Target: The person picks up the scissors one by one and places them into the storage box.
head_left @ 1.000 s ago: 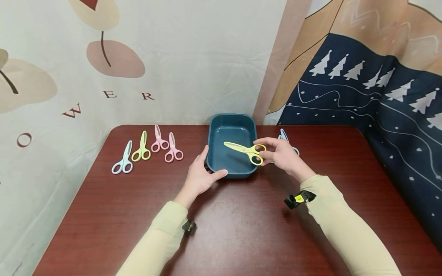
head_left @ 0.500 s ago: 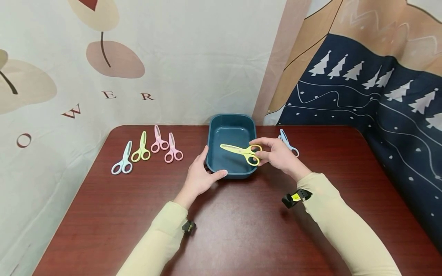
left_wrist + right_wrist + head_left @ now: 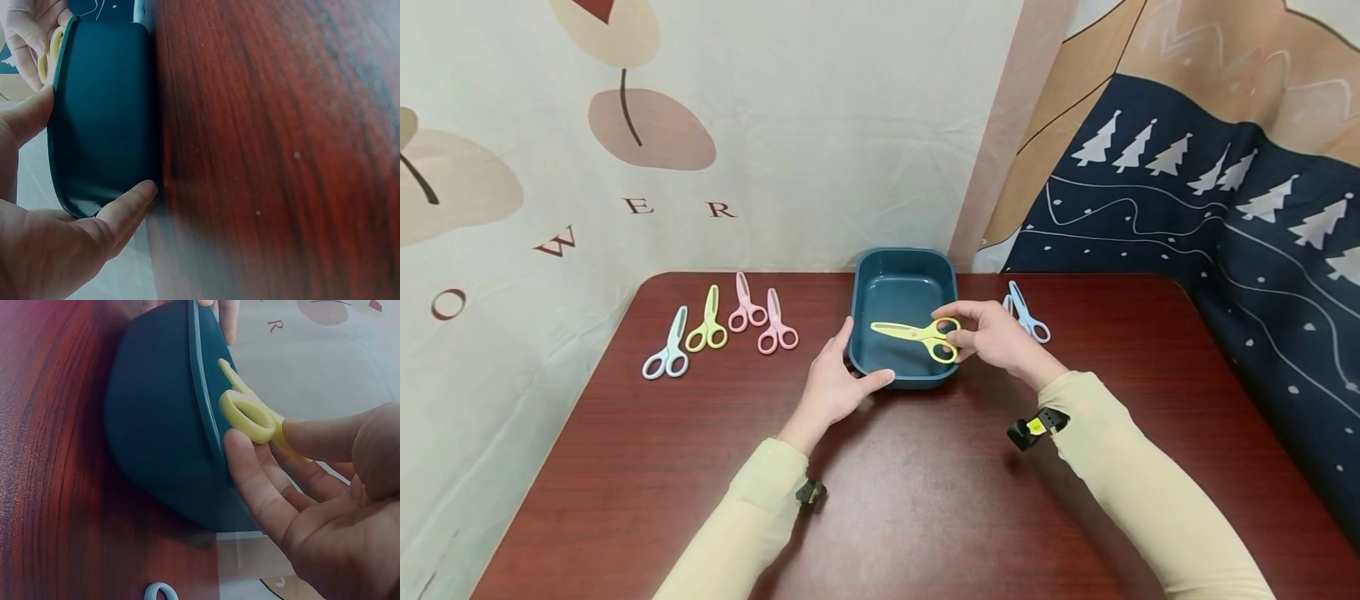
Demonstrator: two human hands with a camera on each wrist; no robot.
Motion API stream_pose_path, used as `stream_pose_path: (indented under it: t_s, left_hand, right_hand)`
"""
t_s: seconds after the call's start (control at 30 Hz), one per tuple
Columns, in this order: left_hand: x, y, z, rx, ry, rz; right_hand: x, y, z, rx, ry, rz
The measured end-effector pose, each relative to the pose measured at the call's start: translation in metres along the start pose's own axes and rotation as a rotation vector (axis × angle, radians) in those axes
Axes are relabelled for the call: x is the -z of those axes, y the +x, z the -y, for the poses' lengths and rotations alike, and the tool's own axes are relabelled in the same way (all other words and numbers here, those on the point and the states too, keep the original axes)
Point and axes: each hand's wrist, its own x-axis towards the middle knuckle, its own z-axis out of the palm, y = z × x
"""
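Observation:
My right hand (image 3: 996,337) pinches yellow scissors (image 3: 928,337) by the handle loops, between thumb and fingers. The scissors lie over the dark blue bin (image 3: 904,382), their blades pointing left; the right wrist view has a loop (image 3: 247,419) near the bin's rim (image 3: 203,394). At the bin's near left corner is my left hand (image 3: 831,387), thumb on the near rim and straight fingers against the left wall (image 3: 103,119). Just right of my right hand, blue scissors (image 3: 1021,304) rest on the table, with another narrow blue piece (image 3: 1008,305) partly behind them.
On the brown table's (image 3: 925,483) left side lie pale blue scissors (image 3: 677,331), yellow-green scissors (image 3: 711,310), pink scissors (image 3: 743,290) and a second pink pair (image 3: 772,308). A patterned cloth (image 3: 820,125) hangs directly behind the table.
My right hand has moved a little left with the yellow scissors, bringing them further over the bin and uncovering more of the blue scissors. My left hand and the bin stay still.

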Motion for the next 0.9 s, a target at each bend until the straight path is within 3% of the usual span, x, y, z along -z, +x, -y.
stream_pose_path:
  t_s: [0.9]
  left_hand:
    - [0.0,-0.001,0.001,0.012,-0.006,0.011]
  right_hand:
    - [-0.006,0.01,0.009,-0.008,-0.189,0.053]
